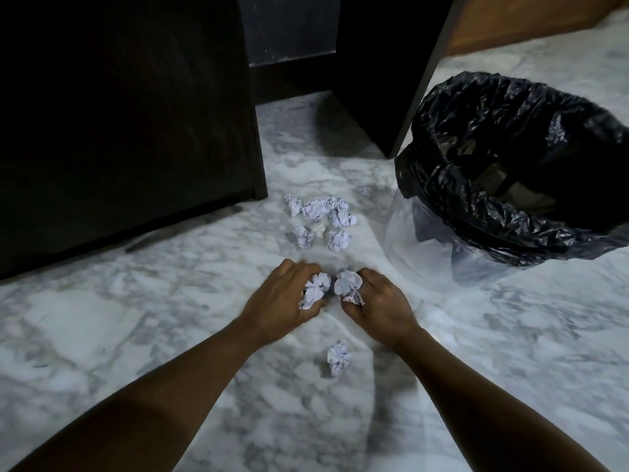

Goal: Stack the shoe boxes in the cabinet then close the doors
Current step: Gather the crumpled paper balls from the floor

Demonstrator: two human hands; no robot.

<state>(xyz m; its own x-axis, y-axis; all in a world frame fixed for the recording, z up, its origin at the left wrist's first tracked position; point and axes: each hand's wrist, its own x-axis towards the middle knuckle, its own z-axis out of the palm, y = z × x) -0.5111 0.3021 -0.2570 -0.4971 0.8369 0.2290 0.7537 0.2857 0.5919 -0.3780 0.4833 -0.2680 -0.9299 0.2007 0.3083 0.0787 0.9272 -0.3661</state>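
Observation:
No shoe box is in view. A dark cabinet (129,124) stands at the left, and a dark open door panel (381,73) stands at the upper middle. On the marble floor (102,318), my left hand (282,298) grips a crumpled paper ball (315,291). Right beside it, my right hand (377,304) grips another crumpled paper ball (349,287). Both hands are low, near the floor, almost touching each other.
Several crumpled paper balls (326,212) lie on the floor beyond my hands, and one more paper ball (338,357) lies between my forearms. A clear bin lined with a black bag (510,165) stands at the right. A wooden surface (531,18) shows at the top right.

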